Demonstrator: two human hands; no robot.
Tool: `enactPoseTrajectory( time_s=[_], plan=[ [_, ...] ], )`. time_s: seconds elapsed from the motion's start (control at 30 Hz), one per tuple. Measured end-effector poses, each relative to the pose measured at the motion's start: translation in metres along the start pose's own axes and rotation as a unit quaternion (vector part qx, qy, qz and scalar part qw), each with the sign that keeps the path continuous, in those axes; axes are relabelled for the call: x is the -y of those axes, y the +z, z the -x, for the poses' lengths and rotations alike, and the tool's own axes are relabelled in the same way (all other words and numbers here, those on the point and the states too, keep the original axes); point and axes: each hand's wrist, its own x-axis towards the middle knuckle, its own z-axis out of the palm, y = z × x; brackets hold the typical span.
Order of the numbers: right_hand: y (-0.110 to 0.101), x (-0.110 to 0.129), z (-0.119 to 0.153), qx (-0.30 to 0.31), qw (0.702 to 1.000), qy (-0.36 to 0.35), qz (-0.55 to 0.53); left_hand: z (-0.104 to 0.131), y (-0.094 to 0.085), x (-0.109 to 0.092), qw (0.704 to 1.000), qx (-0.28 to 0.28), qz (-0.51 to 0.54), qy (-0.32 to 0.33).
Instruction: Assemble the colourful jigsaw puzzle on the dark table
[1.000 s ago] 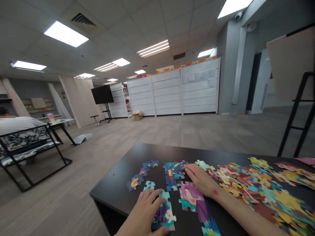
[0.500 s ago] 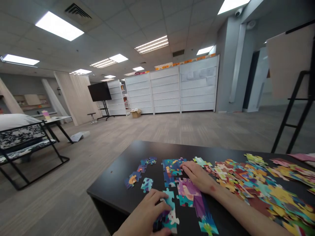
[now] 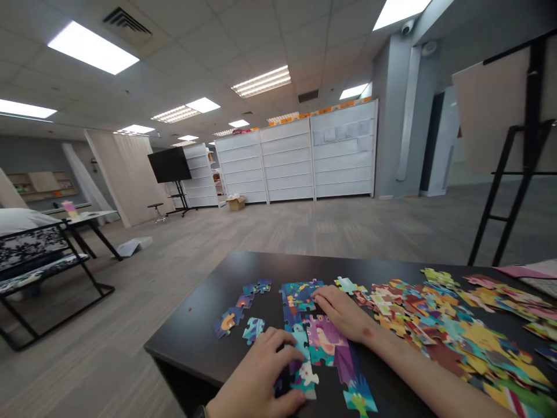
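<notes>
My left hand (image 3: 266, 370) rests with spread, bent fingers on a teal and purple puzzle strip (image 3: 307, 377) that shows a white animal. Its thumb lies near the strip's lower end. My right hand (image 3: 342, 313) lies flat, fingertips on the right edge of a blue joined puzzle section (image 3: 296, 295). Under its palm side sits a purple section with a pink bird (image 3: 324, 337), running down to a blue corner piece (image 3: 359, 397). The strip's top meets the blue section; whether they interlock, I cannot tell. Left of my hands lies a loose teal piece (image 3: 253, 330).
Several joined dark blue pieces (image 3: 228, 321) lie on the left of the black table (image 3: 191, 331). A large heap of loose puzzle pieces (image 3: 456, 331) spreads over the right side. Beyond stand an easel (image 3: 507, 191), white shelving (image 3: 287, 162) and a patterned chair (image 3: 39, 255).
My left hand has pushed the teal strip up against the blue section, closing the gap between them. My right hand stays on the puzzle. The view has turned slightly right.
</notes>
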Motion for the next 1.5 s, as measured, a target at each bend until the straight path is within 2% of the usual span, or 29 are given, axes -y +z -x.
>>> enactPoseTrajectory(
  time_s=[0.2, 0.57, 0.73, 0.8, 1.0, 1.13, 1.5],
  plan=[
    [0.0, 0.001, 0.0, 0.003, 1.0, -0.003, 0.003, -0.001, 0.002, -0.003, 1.0, -0.015, -0.005, 0.007],
    [0.0, 0.003, 0.0, 0.0, 1.0, -0.007, 0.006, 0.0, 0.002, -0.001, 1.0, -0.003, 0.009, 0.002],
    [0.003, 0.004, 0.0, 0.003, 1.0, -0.025, 0.011, -0.002, 0.0, 0.006, 0.996, -0.071, 0.046, -0.019],
    [0.004, 0.004, -0.001, 0.004, 1.0, -0.028, 0.012, -0.004, -0.001, 0.008, 0.995, -0.08, 0.046, -0.02],
    [0.003, 0.006, 0.0, 0.0, 1.0, -0.02, 0.011, -0.013, 0.001, 0.002, 0.999, -0.037, 0.026, -0.009],
    [0.001, 0.009, 0.001, 0.0, 1.0, -0.018, 0.013, -0.014, 0.005, -0.001, 0.999, -0.02, 0.029, -0.024],
    [0.003, 0.012, 0.003, -0.005, 0.999, -0.019, 0.047, -0.016, 0.012, 0.011, 0.992, 0.008, 0.098, -0.083]
  ],
)
